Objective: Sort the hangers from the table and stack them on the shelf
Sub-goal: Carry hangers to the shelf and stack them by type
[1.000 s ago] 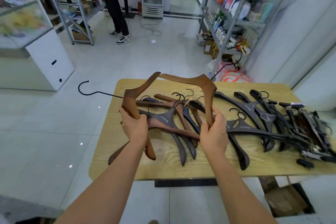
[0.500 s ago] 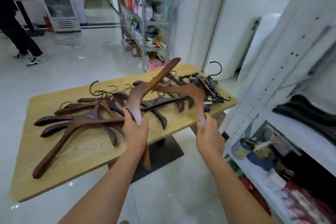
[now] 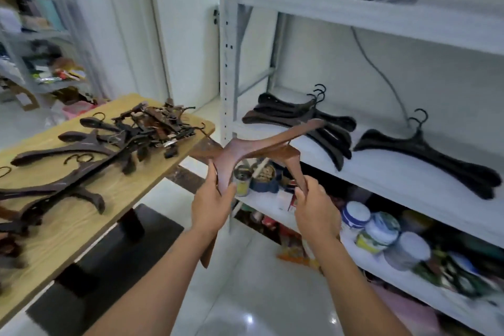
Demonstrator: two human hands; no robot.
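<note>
I hold a bundle of brown wooden hangers [image 3: 253,148] in the air between the table and the shelf. My left hand [image 3: 214,203] grips the left arms of the bundle. My right hand [image 3: 317,209] grips the right arm ends. On the white shelf [image 3: 387,172] lie two stacks: dark brown and black hangers [image 3: 300,114] to the left, black hangers [image 3: 425,155] to the right. Several dark hangers [image 3: 68,150] and a heap of clip hangers [image 3: 155,125] lie on the wooden table [image 3: 90,213] at the left.
The shelf's white upright post [image 3: 226,63] stands just behind the held hangers. Cans and jars [image 3: 379,232] fill the lower shelf. Another rack with goods [image 3: 38,43] stands far left. White tiled floor [image 3: 245,294] lies between the table and the shelf.
I have turned from the table to the right, toward the shelf, carrying the brown hangers with both hands. The table now lies to my left and the shelf stacks are in front.
</note>
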